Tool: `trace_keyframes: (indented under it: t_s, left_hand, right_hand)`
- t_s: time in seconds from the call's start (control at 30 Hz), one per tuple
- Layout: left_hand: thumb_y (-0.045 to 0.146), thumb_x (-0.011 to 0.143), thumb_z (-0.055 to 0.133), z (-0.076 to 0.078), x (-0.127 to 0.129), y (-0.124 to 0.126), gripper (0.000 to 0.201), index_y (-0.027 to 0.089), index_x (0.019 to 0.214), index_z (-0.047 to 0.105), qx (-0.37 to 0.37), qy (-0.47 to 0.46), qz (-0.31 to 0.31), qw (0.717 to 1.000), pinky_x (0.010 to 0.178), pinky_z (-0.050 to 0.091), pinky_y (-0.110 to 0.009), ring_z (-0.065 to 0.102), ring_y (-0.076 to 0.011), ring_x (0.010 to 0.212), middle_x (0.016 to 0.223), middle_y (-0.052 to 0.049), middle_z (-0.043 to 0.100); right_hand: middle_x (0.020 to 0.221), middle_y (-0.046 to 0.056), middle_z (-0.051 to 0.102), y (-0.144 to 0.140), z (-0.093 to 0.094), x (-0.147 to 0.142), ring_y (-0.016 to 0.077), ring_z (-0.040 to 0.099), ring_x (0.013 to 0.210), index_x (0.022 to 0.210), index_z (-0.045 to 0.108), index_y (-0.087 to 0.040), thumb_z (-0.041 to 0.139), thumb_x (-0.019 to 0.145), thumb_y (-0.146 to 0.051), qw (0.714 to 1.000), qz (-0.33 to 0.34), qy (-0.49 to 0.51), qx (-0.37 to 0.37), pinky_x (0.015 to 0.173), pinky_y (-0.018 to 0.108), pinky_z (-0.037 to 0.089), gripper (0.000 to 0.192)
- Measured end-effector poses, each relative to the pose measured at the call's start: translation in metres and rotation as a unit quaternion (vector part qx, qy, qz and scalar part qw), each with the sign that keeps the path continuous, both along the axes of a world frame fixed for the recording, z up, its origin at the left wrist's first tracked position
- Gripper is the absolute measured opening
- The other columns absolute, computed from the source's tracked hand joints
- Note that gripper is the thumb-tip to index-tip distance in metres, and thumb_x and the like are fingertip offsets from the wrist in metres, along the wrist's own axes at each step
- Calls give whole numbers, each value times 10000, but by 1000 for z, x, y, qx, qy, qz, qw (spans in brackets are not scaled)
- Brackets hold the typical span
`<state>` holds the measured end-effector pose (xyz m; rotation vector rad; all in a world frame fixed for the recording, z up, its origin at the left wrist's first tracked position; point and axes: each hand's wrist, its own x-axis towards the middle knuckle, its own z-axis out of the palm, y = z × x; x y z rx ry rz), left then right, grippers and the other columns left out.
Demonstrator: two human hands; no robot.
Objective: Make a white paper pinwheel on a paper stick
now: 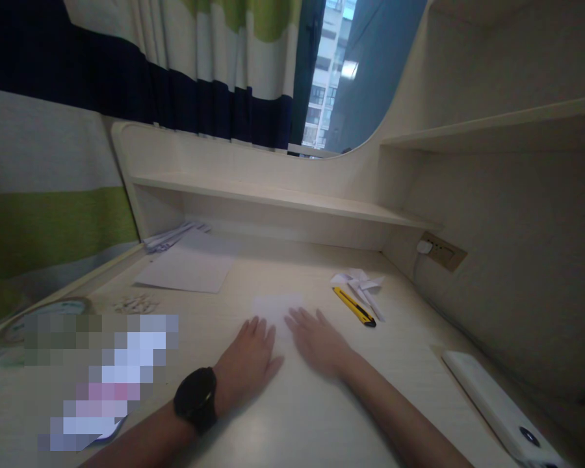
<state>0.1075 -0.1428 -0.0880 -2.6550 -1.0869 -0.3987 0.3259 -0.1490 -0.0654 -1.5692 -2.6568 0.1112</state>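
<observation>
A small sheet of white paper (279,304) lies flat on the pale desk, hard to tell from the desktop. My left hand (250,357), with a black watch on its wrist, rests palm down at the paper's near left edge, fingers stretched out. On the paper's right side my right hand (316,341) lies flat, its fingers reaching over the edge. Neither hand grips anything. To the right of them is a yellow utility knife (353,307), just below a folded white paper pinwheel (361,285).
Larger white paper (190,263) lies at the back left beside folded strips (173,237). A tape roll (73,305) and a small pile of bits (136,303) sit at left, near a blurred-out area. A long white device (497,403) lies at right, below a wall socket (443,251).
</observation>
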Motion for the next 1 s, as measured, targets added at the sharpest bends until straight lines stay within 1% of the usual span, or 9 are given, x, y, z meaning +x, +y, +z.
trace_keyframes:
  t_s: [0.07, 0.2, 0.37, 0.43, 0.5, 0.63, 0.73, 0.87, 1.0]
  left_hand:
    - [427, 916, 396, 1, -2, 0, 543, 34, 1269, 520, -2, 0, 1, 1000, 1008, 370, -529, 471, -386, 1207, 1263, -248, 537]
    - [442, 921, 384, 4, -4, 0, 535, 62, 1275, 515, -1, -8, 2, 1000, 1006, 369, -531, 471, -371, 1206, 1260, -220, 545]
    - [440, 912, 404, 9, -4, -1, 516, 70, 1247, 537, -1, -30, -4, 1000, 994, 374, -538, 471, -371, 1196, 1234, -221, 560]
    - [434, 901, 429, 12, -4, -2, 504, 66, 1223, 550, -1, -38, -9, 999, 1004, 368, -529, 448, -368, 1218, 1223, -218, 567]
    - [416, 892, 451, 16, -4, -3, 482, 63, 1203, 561, -6, -46, -17, 999, 1026, 352, -519, 424, -358, 1243, 1229, -214, 563]
    - [344, 877, 479, 22, -5, -1, 422, 65, 1178, 577, -34, -60, -45, 997, 1050, 349, -474, 472, -311, 1202, 1243, -187, 566]
    - [281, 879, 460, 23, -4, 2, 390, 52, 1166, 591, -40, -57, -50, 996, 1032, 388, -420, 537, -274, 1130, 1188, -173, 609]
    - [202, 904, 381, 21, -2, 0, 367, 27, 1117, 623, -16, -35, -55, 998, 1034, 390, -426, 547, -275, 1145, 1183, -197, 623]
    - [80, 861, 360, 12, 5, -14, 337, 53, 1002, 665, -4, -7, -105, 994, 1052, 366, -452, 564, -276, 1134, 1110, -191, 661]
  right_hand:
    - [1542, 30, 213, 2, 2, 9, 243, 166, 1419, 1481, 207, -231, 184, 977, -346, 1000, -17, -11, -3, 1131, 543, 113, 517]
    - [1524, 15, 264, 4, 7, 20, 276, 185, 1411, 1471, 245, -234, 216, 967, -335, 999, -40, -27, 8, 1117, 583, 107, 515]
    - [1489, 23, 345, 1, 8, 20, 308, 177, 1408, 1438, 340, -215, 259, 960, -324, 994, -96, -26, 51, 1113, 605, 89, 497]
    - [1478, 17, 369, -4, 9, 16, 296, 149, 1416, 1424, 369, -222, 267, 964, -337, 994, -83, -10, 69, 1124, 588, 75, 486]
    - [1458, 9, 404, -11, 10, 10, 267, 141, 1421, 1408, 398, -235, 264, 970, -348, 996, -44, 10, 72, 1139, 554, 77, 472]
    - [1385, 30, 503, -28, 14, -5, 228, 204, 1408, 1344, 490, -222, 276, 971, -315, 997, 7, 41, 62, 1150, 495, 122, 441]
    - [1350, 33, 540, -36, 15, -17, 222, 257, 1389, 1301, 537, -219, 323, 952, -286, 996, 39, 59, 63, 1150, 467, 142, 414]
    - [1343, 25, 548, -41, 14, -26, 207, 403, 1308, 1317, 517, -229, 342, 939, -260, 994, 57, 81, 49, 1145, 442, 181, 417]
    - [1352, 40, 536, -41, 12, -28, 206, 433, 1291, 1328, 507, -207, 354, 930, -250, 993, 48, 96, 47, 1148, 435, 197, 428]
